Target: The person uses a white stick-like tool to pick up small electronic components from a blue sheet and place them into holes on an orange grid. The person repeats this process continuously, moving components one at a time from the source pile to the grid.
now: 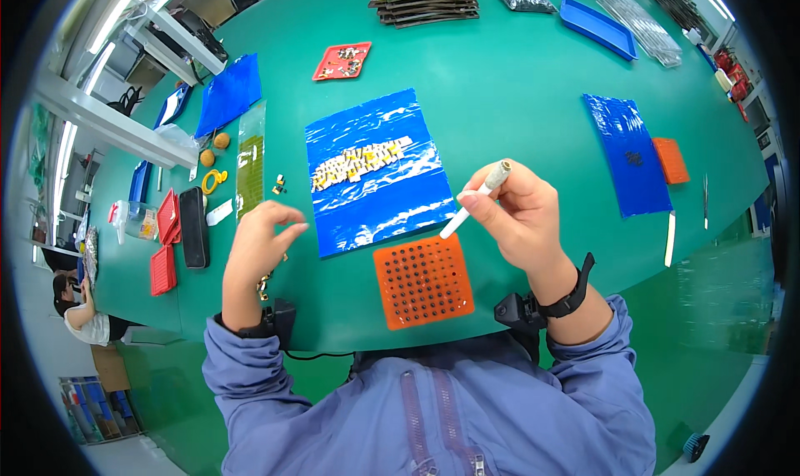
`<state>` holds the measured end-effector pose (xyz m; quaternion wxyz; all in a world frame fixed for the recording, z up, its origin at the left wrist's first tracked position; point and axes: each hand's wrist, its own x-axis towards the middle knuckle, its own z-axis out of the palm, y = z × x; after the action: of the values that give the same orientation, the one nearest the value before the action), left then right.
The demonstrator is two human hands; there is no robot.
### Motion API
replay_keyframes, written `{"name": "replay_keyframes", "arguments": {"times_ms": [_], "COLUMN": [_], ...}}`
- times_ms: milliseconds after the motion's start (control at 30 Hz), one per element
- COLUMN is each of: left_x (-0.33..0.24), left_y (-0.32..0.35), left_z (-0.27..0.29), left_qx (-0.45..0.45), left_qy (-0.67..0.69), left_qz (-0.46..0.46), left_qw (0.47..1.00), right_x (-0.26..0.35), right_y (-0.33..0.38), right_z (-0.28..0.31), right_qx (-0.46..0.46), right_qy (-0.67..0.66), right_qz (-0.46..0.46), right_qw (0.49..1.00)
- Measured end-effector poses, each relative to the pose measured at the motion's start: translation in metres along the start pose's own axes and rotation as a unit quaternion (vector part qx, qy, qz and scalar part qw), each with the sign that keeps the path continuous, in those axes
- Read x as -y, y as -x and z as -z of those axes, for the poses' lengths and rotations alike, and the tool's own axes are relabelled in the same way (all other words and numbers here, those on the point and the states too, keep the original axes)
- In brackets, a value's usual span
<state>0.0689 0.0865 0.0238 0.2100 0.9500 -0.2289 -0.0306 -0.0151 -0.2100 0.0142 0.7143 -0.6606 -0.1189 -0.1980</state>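
My right hand (521,218) is closed around a slim white pen-like stick (458,221). The stick slants down to the left, its lower tip near the far right corner of an orange block (398,317). That block has a grid of holes, most with small dark round pieces (423,280) in them. My left hand (265,233) is bent over the table to the left, thumb and forefinger apart, with nothing visible between them. Small brass-coloured parts (263,289) lie partly hidden beside its wrist. Beyond both hands, small white and yellowish parts (358,163) lie crowded on a blue sheet (367,224).
A red tray (337,64) holds metal parts. At right are another blue sheet (625,159), an orange block (671,160) and tweezers (706,201). A black case (193,226), red trays (162,270) and yellow tape (213,181) sit left. A person (87,314) is at far left.
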Motion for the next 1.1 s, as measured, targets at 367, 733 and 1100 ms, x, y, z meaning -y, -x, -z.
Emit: {"name": "replay_keyframes", "arguments": {"times_ms": [367, 733, 1100], "left_x": [-0.021, -0.014, -0.070], "left_y": [-0.078, -0.078, -0.012], "left_z": [-0.056, -0.061, -0.019], "left_qx": [-0.024, -0.043, 0.068], "left_qy": [-0.092, -0.037, 0.559], "left_qz": [-0.062, -0.090, -0.031], "left_qw": [0.994, 0.994, 0.826], "right_x": [-0.005, -0.006, 0.008], "right_y": [-0.004, -0.003, 0.000], "right_z": [0.002, 0.002, 0.011], "right_qx": [-0.012, -0.009, 0.078], "right_qy": [0.016, 0.034, -0.152], "right_qz": [0.011, 0.039, -0.079], "right_qw": [1.000, 0.999, 0.982]}}
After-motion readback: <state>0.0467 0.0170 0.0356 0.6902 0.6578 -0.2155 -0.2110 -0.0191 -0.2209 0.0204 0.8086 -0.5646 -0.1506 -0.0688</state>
